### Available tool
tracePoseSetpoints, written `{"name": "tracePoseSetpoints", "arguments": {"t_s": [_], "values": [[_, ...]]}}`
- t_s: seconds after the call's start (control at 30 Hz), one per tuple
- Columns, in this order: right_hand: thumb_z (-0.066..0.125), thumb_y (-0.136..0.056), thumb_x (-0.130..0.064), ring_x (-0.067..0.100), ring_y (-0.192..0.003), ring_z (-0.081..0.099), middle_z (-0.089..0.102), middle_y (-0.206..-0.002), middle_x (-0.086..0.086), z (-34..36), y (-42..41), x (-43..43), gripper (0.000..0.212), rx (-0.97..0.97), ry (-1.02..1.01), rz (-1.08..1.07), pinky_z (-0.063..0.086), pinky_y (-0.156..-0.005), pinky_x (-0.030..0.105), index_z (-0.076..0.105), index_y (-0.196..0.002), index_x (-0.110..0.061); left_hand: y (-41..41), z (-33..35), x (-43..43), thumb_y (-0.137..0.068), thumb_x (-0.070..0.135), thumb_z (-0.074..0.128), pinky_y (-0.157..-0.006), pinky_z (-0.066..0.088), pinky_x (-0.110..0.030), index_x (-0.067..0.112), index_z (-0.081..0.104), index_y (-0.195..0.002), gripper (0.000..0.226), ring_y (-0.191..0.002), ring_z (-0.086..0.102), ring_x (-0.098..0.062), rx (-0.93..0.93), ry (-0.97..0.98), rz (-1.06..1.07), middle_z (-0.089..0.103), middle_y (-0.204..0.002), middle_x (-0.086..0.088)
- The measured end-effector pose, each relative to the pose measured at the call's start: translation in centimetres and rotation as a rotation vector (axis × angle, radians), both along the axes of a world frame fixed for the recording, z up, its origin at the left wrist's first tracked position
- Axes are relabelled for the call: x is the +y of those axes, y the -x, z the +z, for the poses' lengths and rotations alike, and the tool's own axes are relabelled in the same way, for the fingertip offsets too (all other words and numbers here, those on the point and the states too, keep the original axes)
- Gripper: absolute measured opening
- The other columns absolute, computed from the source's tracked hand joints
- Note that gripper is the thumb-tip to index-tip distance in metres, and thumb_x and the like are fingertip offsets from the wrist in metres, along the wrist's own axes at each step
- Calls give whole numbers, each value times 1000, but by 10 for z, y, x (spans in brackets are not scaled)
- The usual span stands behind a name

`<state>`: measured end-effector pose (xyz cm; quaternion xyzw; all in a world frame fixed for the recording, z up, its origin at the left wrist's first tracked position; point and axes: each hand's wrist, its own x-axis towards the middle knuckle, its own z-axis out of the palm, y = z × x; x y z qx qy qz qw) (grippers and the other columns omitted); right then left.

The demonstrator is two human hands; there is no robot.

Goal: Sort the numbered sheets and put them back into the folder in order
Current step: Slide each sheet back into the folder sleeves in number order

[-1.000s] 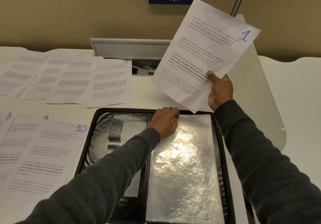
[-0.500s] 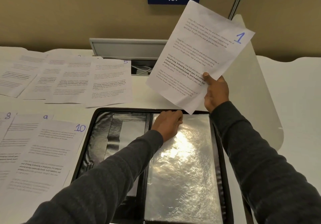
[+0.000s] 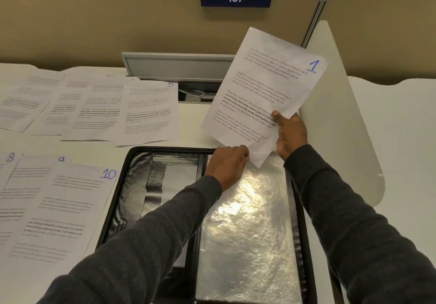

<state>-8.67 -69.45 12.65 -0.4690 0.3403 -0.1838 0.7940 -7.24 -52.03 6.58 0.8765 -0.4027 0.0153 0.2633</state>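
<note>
**Sheet 1 held at the mouth of the folder sleeve**

The right hand (image 3: pixel 291 133) pinched sheet 1 (image 3: pixel 264 91) near its lower edge, thumb on the printed face and fingers behind. The sheet stood tilted above the desk (image 3: pixel 193 138), its lowest corner down at the top edge of the clear sleeve (image 3: pixel 250 233). That sleeve lay in the right half of the black folder (image 3: pixel 136 185), which was open flat.

The left hand (image 3: pixel 227 168) rested on the sleeve's top edge with fingers curled, just beside the corner. Whether it gripped the plastic could not be told.

Sheet 10 (image 3: pixel 61 209) lay left of the folder and sheet 5 (image 3: pixel 148 112) lay farther back.
</note>
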Motion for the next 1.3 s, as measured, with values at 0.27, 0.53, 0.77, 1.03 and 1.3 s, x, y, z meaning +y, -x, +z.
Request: {"name": "tracePoseSetpoints", "arguments": {"t_s": [0.27, 0.53, 0.77, 1.03, 1.3], "values": [[64, -96, -11, 23, -99, 71, 73, -112, 1, -12, 8, -14, 17, 151, 217, 122, 60, -74, 35, 65, -109, -22, -8, 5, 1, -96, 29, 57, -71, 37, -34, 19, 61, -90, 13, -70, 56, -20, 53, 4, 39, 63, -78, 4], [64, -96, -9, 29, -111, 68, 71, -122, 6, -17, 18, -33, 30, 216, 290, 252, 56, -96, 49, 63, -125, -14, -15, 3, 8, -92, 41, 61, -76, 43, -34, 25, 55, -83, 20, -64, 48, -10, 149, -42, -3, 50, -67, 15], [62, -96, -6, 27, -107, 69, 71, -122, 6, -8, 19, -47, 33, 222, 288, 264, 59, -89, 43, 62, -128, -15, -25, -5, 27, -84, 37, 60, -78, 45, -37, 26, 57, -88, 12, -74, 55, -13, 125, -141, -15, 60, -78, 12], [66, -94, -7, 31, -112, 66, 69, -125, 11, -6, 9, -33, 37, 340, 241, 511, 55, -96, 49, 59, -131, -9, -30, -6, 32, -87, 18, 59, -80, 37, -36, 24, 59, -91, 8, -83, 53, -16, 108, -177, 57, 61, -88, 6], [72, -91, -9, 34, -110, 67, 71, -117, 14, -7, 15, -26, 18, 547, 357, 705, 52, -101, 52, 65, -107, -12, -27, -5, 25, -88, 23, 58, -86, 38, -39, 23, 61, -92, 5, -87, 52, -17, 103, -150, 78, 58, -90, 6]]}}
